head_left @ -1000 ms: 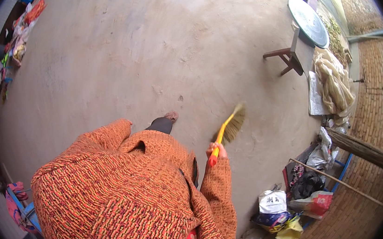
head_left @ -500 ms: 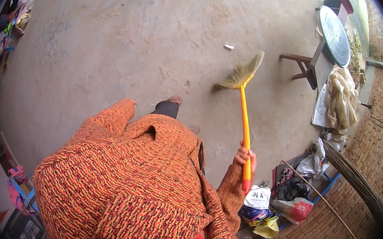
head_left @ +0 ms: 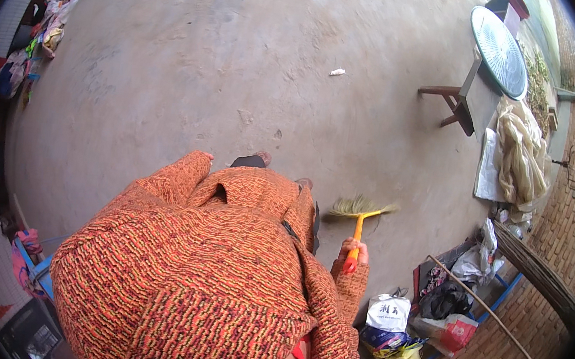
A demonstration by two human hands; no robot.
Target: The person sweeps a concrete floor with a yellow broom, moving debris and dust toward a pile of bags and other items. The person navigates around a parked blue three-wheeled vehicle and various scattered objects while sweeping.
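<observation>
My right hand (head_left: 362, 250) is wrapped round the yellow handle of a broom (head_left: 358, 227), close to its red end. The broom's pale bristles (head_left: 353, 206) fan out on or just above the concrete floor (head_left: 164, 89), a short way in front of my right side. My left hand (head_left: 210, 157) barely shows past the orange knitted sleeve, and its fingers are mostly hidden. It hangs at my left, apart from the broom. Farther ahead, a small white scrap (head_left: 337, 72) lies on the floor.
At far right a round pale-blue tray (head_left: 498, 53) rests on a dark wooden bench (head_left: 474, 104). Crumpled beige sheeting (head_left: 518, 151) lies beyond it. Several bags (head_left: 388, 313) and a thin stick (head_left: 487, 313) sit at near right by a brick wall. Clothes (head_left: 53, 22) are heaped far left.
The broom has swung back toward me, and its bristles are now much nearer my right side. My right hand has moved slightly left. The white scrap stays on the floor.
</observation>
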